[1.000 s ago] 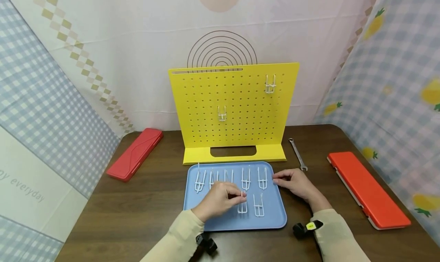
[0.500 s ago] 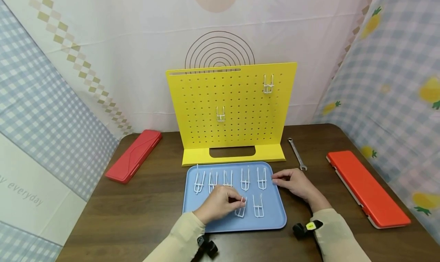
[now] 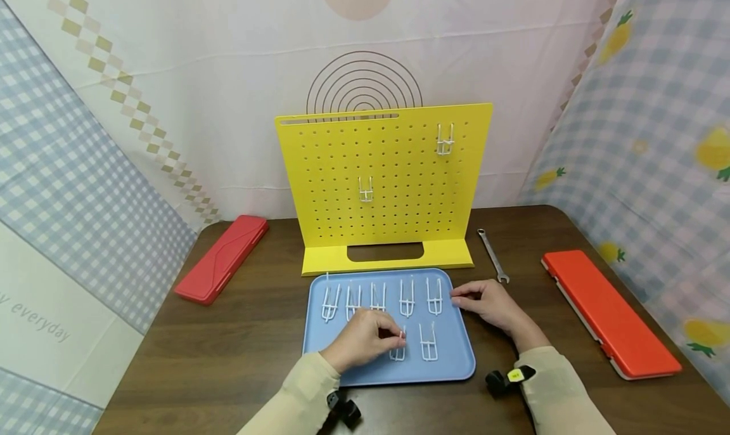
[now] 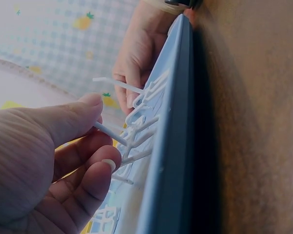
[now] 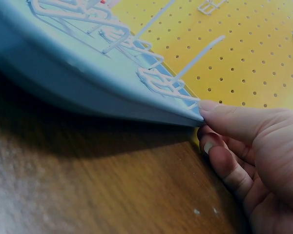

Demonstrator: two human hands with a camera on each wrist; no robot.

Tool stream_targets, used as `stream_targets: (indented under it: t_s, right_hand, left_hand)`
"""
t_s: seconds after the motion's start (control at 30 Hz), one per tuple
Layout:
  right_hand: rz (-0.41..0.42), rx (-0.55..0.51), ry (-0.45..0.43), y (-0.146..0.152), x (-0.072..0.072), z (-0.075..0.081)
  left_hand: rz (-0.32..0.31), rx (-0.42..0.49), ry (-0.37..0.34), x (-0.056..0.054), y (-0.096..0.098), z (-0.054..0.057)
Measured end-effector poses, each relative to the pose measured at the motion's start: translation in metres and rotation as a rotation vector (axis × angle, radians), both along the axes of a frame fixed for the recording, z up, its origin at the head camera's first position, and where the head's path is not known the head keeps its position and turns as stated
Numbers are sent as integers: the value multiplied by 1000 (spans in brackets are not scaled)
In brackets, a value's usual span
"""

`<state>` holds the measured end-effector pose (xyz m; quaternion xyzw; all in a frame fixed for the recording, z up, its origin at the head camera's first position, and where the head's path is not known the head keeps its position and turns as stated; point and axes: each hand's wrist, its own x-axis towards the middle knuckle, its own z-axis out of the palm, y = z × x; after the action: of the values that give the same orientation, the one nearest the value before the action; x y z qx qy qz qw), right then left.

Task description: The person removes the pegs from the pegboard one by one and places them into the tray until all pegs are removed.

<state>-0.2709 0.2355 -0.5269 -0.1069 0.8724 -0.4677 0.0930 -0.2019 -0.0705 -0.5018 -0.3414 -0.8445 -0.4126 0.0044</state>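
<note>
Over the front part of the blue tray [image 3: 456, 356], my left hand [image 3: 362, 340] pinches one prong of a white wire pegboard hook [image 3: 397, 355] between thumb and fingers. The hook's lower frame sits at the tray, partly hidden by the hand; its prong [image 4: 110, 133] shows in the left wrist view. Just right of it lies another wire hook [image 3: 429, 349]. My right hand [image 3: 492, 305] grips the tray's right edge, thumb on the rim [image 5: 188, 114] and fingers below. Several more hooks [image 3: 407, 305] lie in a row along the back of the tray.
Behind the tray stands a yellow pegboard [image 3: 336, 188] with two wire hooks on it, one upper right [image 3: 445, 144] and one central [image 3: 365, 194]. A wrench [image 3: 493, 257] lies right of it. Red cases lie at the left [image 3: 222, 260] and right [image 3: 610, 314].
My left hand has lowered slightly with the hook's prong, and the hook has shifted a little left. The right hand keeps its place at the tray edge. The head view has shifted slightly.
</note>
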Motion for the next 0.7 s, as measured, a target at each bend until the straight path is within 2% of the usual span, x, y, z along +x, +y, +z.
stream_targets:
  t_s: [0.5, 0.6, 0.7]
  right_hand:
    - [2, 4, 6, 0, 0, 1]
    - [2, -4, -2, 0, 0, 1]
    - [3, -4, -6, 0, 0, 0]
  left_hand:
    - [13, -11, -43, 0, -2, 1]
    - [10, -37, -50, 1, -4, 4]
    - [4, -48, -59, 2, -7, 12]
